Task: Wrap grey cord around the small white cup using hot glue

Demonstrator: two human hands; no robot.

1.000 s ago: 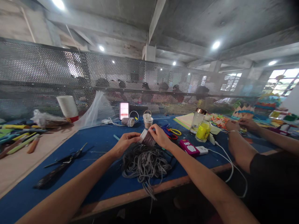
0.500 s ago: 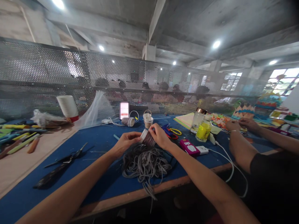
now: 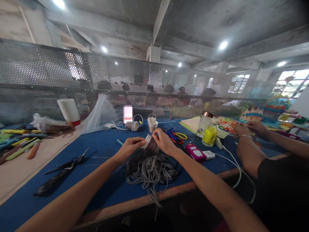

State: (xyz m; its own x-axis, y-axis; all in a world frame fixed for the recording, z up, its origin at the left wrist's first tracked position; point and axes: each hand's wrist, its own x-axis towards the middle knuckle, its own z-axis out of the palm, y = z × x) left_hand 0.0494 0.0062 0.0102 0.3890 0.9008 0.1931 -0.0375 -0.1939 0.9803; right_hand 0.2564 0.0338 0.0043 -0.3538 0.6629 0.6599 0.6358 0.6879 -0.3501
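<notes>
Cord-wrapped paper cup (image 3: 151, 144) located between the two hands, above the near part of the blue work surface (image 3: 98, 174) and just beyond the loose heap of grey cord (image 3: 151, 170). Cup tilted; long axis judged to slant from the bare white end, upper left, down toward the wound brownish part, lower right. Left hand (image 3: 129, 149): thumb and fingers closed on the white end. Right hand (image 3: 165, 141): fingertips pinched together at the upper edge of the wound part; cannot tell whether they grip cord only or the wall as well. Neither hand is nearer, both being in contact; left has the white end, right the wound side. Small handled cup (image 3: 153, 125) stands upright beyond, apart from the fingers. Judgement: the tilt sets the wound side within the right fingertips' reach.
</notes>
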